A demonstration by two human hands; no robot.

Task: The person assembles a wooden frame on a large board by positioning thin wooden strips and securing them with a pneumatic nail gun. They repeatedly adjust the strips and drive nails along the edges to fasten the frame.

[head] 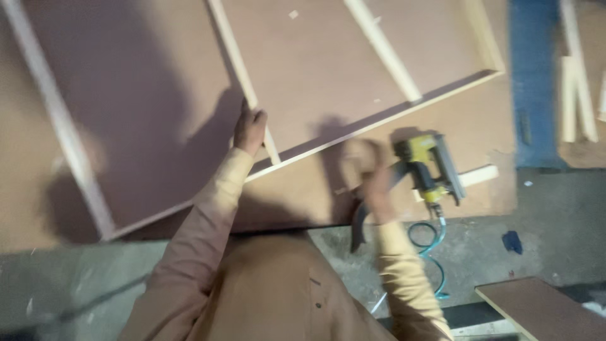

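My left hand [250, 129] presses down on a thin pale wooden strip [237, 63] that runs across a large brown board panel [151, 113], with the fingers curled over the strip near the panel's near edge. My right hand [369, 183] is blurred and sits at the handle of a yellow and grey pneumatic nailer [428, 167] resting on a lower brown board [486, 126]. Whether the fingers are closed around the handle cannot be made out. A teal coiled air hose [432, 246] hangs from the nailer. A dark curved piece [356, 224] shows below the right hand.
More pale strips [382, 47] frame the panel. A short wood offcut [480, 175] lies beside the nailer. Loose strips [577, 95] and a blue band [533, 76] are at the right, a small brown board [543, 309] at the bottom right, and grey concrete floor [555, 221].
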